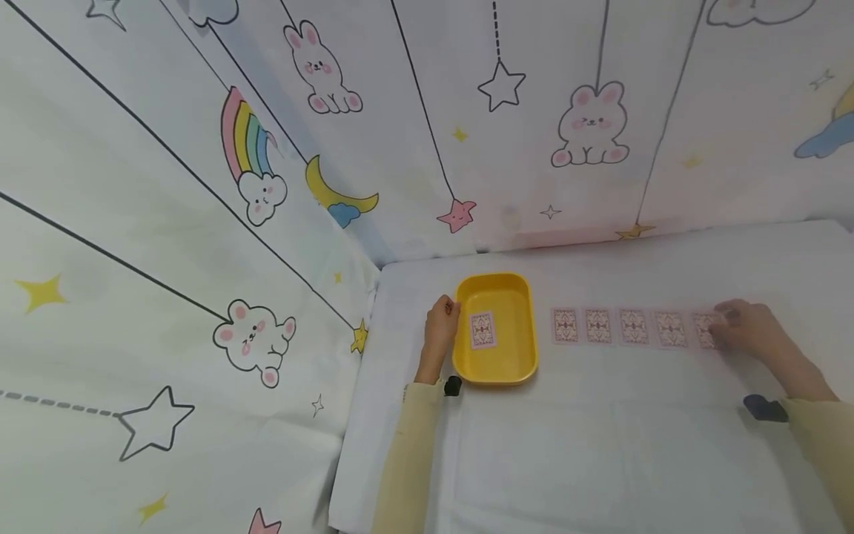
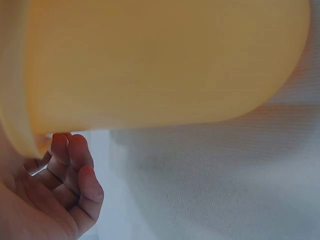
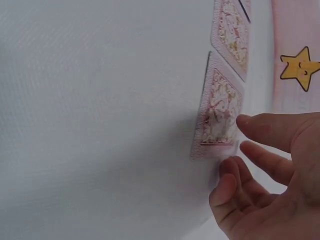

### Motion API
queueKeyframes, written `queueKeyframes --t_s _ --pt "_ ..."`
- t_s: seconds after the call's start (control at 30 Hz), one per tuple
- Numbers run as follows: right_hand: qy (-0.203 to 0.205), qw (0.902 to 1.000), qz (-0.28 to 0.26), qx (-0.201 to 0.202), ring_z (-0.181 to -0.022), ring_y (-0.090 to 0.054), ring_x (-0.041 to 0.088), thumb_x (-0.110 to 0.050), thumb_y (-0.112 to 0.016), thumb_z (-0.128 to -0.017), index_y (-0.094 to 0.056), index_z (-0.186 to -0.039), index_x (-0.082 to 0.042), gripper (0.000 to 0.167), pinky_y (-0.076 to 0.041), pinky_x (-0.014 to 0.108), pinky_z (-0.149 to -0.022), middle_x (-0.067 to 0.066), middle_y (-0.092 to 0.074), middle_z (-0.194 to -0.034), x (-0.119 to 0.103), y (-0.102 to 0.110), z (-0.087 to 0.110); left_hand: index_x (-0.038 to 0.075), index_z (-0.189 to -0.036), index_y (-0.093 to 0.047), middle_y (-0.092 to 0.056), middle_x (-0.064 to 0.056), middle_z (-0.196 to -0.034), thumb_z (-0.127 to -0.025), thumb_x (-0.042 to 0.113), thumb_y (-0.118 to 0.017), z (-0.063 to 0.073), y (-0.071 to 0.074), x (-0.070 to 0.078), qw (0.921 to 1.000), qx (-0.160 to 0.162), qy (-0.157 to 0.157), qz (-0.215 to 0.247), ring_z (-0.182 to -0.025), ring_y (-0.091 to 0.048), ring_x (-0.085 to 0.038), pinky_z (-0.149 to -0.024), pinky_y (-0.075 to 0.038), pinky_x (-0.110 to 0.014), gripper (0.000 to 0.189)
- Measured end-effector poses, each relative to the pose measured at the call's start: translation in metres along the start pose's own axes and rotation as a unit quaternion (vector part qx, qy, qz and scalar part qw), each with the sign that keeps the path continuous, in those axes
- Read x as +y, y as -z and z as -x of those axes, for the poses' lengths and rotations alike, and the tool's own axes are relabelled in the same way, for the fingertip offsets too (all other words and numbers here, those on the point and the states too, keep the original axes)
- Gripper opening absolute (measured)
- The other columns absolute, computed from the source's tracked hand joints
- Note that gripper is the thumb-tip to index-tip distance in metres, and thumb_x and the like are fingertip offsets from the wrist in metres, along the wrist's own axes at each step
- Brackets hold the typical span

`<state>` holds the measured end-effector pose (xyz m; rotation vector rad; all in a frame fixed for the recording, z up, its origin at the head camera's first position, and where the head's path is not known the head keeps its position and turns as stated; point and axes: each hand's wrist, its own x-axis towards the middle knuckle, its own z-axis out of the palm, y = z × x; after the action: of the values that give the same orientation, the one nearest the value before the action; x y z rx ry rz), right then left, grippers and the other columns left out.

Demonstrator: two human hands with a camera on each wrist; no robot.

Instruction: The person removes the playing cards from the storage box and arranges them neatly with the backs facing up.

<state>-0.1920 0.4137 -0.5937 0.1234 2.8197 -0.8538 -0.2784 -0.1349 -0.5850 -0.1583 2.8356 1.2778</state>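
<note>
In the head view, my left hand grips the left rim of a yellow tray. The left wrist view shows the curled fingers against the tray's outer wall. Inside the tray lies one playing card with a patterned pink back. To the right, several matching cards form a row on the table. Over the rightmost card is my right hand. Its thumb is at that card's edge in the right wrist view, with the index finger close by; firm contact cannot be made out.
A white cloth covers the table. Behind and to the left rise walls of printed fabric with bunnies, stars and moons. Dark straps show at both wrists, next to pale yellow sleeves.
</note>
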Motion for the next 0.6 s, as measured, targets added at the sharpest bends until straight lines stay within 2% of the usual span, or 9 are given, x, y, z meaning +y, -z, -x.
queueKeyframes --t_s 0.2,0.37,0.6 --pt "-0.005 0.9999 -0.015 -0.004 -0.115 -0.039 0.065 -0.032 -0.049 -0.104 -0.029 -0.139 0.021 0.067 -0.042 0.07 -0.087 0.049 -0.033 -0.131 -0.017 0.005 0.0 0.011 -0.095 -0.053 -0.049 -0.002 -0.077 -0.105 0.028 -0.053 -0.001 -0.001 0.0 1.0 -0.001 -0.001 -0.003 -0.063 -0.045 -0.013 -0.055 -0.036 -0.023 0.02" --pt "0.034 0.9993 -0.012 0.011 -0.114 -0.045 0.063 -0.027 -0.049 -0.105 -0.031 -0.14 0.019 0.06 -0.045 0.068 -0.085 0.047 -0.038 -0.129 -0.048 0.007 -0.002 0.009 -0.096 -0.054 -0.051 -0.003 -0.077 -0.105 0.027 -0.053 0.002 0.001 0.002 1.0 0.005 -0.006 -0.005 -0.063 -0.045 -0.013 -0.055 -0.036 -0.024 0.02" --pt "0.092 0.9946 -0.024 0.041 -0.111 -0.049 0.059 -0.019 -0.054 -0.103 -0.036 -0.142 0.014 0.054 -0.043 0.069 -0.088 0.042 -0.044 -0.128 -0.094 0.001 -0.006 0.009 -0.095 -0.053 -0.048 -0.002 -0.075 -0.106 0.028 -0.052 0.004 0.002 0.003 0.9999 0.005 -0.013 -0.008 -0.061 -0.044 -0.012 -0.054 -0.035 -0.023 0.022"
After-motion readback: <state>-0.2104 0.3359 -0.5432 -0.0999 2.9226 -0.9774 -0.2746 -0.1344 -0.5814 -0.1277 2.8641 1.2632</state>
